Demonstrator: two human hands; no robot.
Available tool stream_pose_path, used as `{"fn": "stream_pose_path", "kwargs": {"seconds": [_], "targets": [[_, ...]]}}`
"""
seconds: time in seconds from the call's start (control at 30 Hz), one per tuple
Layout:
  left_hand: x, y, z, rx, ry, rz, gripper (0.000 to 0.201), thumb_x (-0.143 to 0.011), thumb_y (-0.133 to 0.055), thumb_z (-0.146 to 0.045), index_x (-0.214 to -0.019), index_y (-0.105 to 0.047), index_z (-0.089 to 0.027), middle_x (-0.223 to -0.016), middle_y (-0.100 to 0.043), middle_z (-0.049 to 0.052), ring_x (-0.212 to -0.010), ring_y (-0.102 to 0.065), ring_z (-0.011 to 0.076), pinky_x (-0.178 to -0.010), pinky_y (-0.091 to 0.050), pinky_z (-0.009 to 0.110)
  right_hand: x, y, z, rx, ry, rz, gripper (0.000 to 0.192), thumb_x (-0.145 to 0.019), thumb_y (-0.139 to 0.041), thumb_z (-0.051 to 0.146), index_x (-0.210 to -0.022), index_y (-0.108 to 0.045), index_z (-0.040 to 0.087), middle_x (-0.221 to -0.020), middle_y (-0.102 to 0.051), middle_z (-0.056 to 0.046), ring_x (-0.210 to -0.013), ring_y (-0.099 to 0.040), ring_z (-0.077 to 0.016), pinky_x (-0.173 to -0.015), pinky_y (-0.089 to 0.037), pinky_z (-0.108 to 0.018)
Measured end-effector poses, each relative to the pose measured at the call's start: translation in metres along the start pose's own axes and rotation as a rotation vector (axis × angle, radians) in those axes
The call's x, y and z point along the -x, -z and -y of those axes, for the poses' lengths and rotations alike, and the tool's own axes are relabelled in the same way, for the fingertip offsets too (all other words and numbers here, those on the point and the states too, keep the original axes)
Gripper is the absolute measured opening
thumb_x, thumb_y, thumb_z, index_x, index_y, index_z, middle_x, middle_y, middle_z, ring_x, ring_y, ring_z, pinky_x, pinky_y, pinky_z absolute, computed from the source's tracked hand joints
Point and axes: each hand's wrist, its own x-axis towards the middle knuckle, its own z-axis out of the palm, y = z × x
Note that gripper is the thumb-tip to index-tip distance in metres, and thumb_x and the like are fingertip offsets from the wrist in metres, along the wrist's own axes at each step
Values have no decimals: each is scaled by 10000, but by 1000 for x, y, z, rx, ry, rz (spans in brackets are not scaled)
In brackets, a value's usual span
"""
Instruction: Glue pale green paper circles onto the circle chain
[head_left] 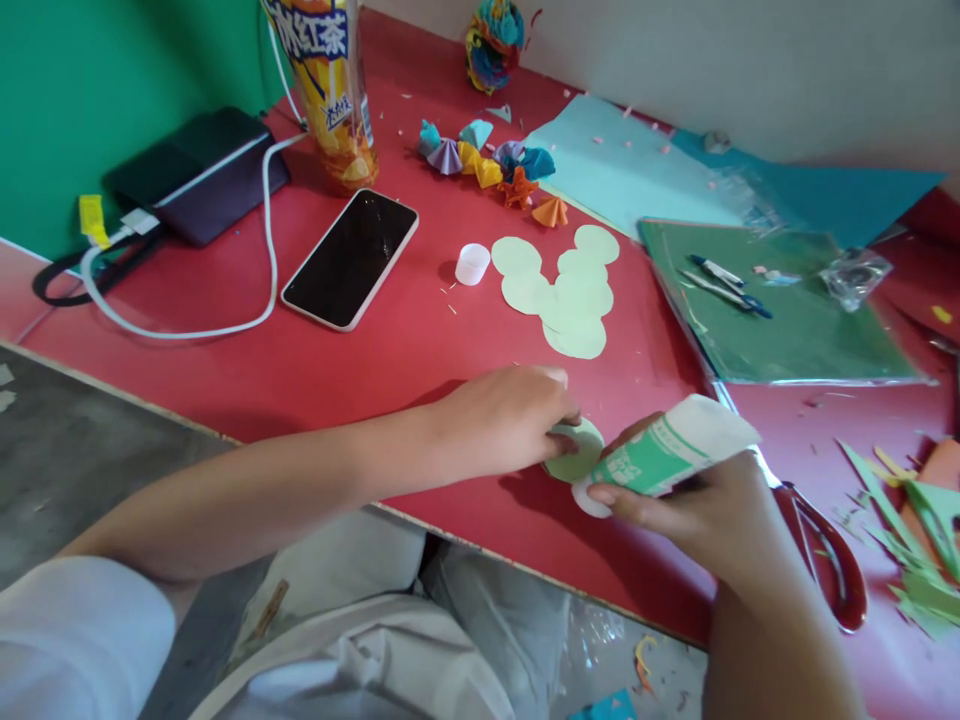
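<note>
My right hand [675, 510] grips a white-and-green glue bottle [652, 455], tilted with its round white end low near the table. Beside that end, my left hand [517, 415] has its fingers closed at the edge of a pale green paper circle [581, 455]. Part of the circle is hidden by the fingers and the bottle. Farther back lie several overlapping pale green paper circles [577, 330]. A small white cap [472, 264] sits to their left on the red table.
A phone [351, 260], drink bottle [341, 120], black case [217, 170] and white cable [180, 330] occupy the left. Folded paper pieces [487, 170] lie at the back. Scissors [832, 560], a green folder [780, 290] with pens, and paper scraps [915, 540] are at right.
</note>
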Motion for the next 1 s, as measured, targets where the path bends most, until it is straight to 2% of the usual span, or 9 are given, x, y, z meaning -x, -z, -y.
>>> {"fn": "stream_pose_path", "kwargs": {"seconds": [0.1, 0.2, 0.33, 0.53, 0.67, 0.77, 0.87, 1.0], "targets": [[-1, -1, 0, 4, -1, 1, 134, -793, -577, -207, -828, -698, -162, -805, -577, 37, -668, -552, 138, -518, -347, 255, -1, -1, 6, 52, -97, -48, 383, -565, -727, 565, -516, -558, 224, -457, -569, -8, -436, -537, -185, -387, -400, -303], [-1, -2, 1, 4, -10, -4, 129, -781, -583, -193, -832, -700, -170, -814, -579, 39, -675, -556, 141, -533, -355, 256, -2, -3, 14, 39, -151, -99, 394, -570, -706, 593, -559, -559, 227, -439, -538, 18, -416, -507, -159, -370, -362, -280], [-1, -2, 2, 8, -13, -17, 109, -776, -590, -192, -794, -692, -160, -814, -593, 38, -671, -562, 137, -547, -369, 256, -1, -2, 17, 84, -150, -132, 417, -580, -699, 596, -554, -514, 223, -415, -490, 26, -378, -439, -131, -337, -299, -265], [-1, -1, 2, 6, -18, -28, 104, -777, -589, -182, -761, -688, -157, -777, -594, 26, -602, -523, 107, -525, -363, 245, 0, 3, 5, 154, -45, -196, 396, -641, -705, 511, -546, -447, 226, -398, -431, 39, -352, -350, -96, -299, -254, -240], [-1, 1, 0, 12, -4, -33, 114, -788, -609, -236, -806, -689, -157, -799, -600, 23, -611, -524, 101, -545, -373, 244, 0, 9, 2, 162, -82, -176, 395, -668, -677, 516, -540, -439, 227, -413, -414, 36, -369, -357, -104, -319, -276, -246], [0, 3, -2, -70, -2, -46, 145, -794, -610, -291, -846, -681, -176, -846, -615, 18, -688, -552, 124, -518, -352, 242, -1, 16, 0, 96, -130, -159, 366, -681, -664, 506, -557, -462, 228, -445, -437, 28, -388, -371, -115, -338, -282, -256], [0, 3, -4, -170, -102, -81, 130, -817, -579, -253, -882, -677, -197, -919, -622, 25, -869, -560, 164, -575, -387, 245, -2, 25, -1, -33, -120, -139, 283, -696, -657, 462, -615, -513, 232, -510, -505, 16, -440, -441, -142, -372, -333, -270], [-2, -1, -5, -188, -318, -73, 146, -847, -535, -198, -855, -680, -183, -959, -626, 47, -944, -551, 171, -825, -420, 297, -4, 33, -3, -110, -110, -173, 186, -704, -627, 363, -638, -509, 235, -579, -550, 4, -508, -504, -166, -435, -392, -288]]}}
